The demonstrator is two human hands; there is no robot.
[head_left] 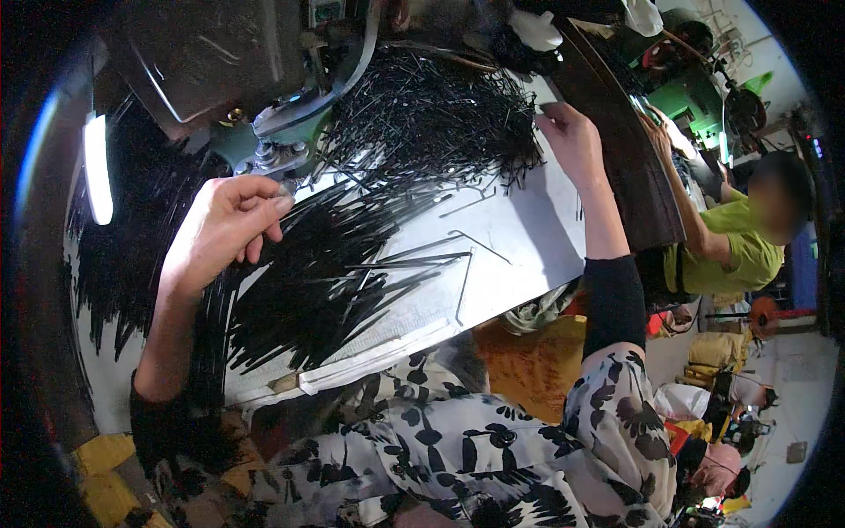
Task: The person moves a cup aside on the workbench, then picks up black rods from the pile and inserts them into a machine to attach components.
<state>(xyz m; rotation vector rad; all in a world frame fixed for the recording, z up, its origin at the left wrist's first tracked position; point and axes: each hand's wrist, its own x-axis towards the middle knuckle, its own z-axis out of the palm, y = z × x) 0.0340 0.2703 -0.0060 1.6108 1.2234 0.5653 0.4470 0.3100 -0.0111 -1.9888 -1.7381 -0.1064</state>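
Note:
My left hand (pixel 233 220) is closed, thumb and forefinger pinched together beside the metal fixture (pixel 268 150) of a bench machine. What is between those fingertips, if anything, is too small to make out. My right hand (pixel 576 145) reaches to the right edge of a tangled heap of thin black bent rods (pixel 422 114). Its thumb and fingers are drawn together there; I cannot make out what they hold. Straight thin black rods (pixel 308 273) lie in a loose bundle below the fixture. A few bent rods (pixel 462 286) rest apart on the white tabletop (pixel 510 273).
More black rods (pixel 132 220) are spread at the left, near a lit lamp tube (pixel 99 167). A dark board (pixel 625 150) stands along the right side. Beyond it, a person in a yellow-green shirt (pixel 731 238) works at a green machine (pixel 695 97). Yellow sacks (pixel 713 349) lie lower right.

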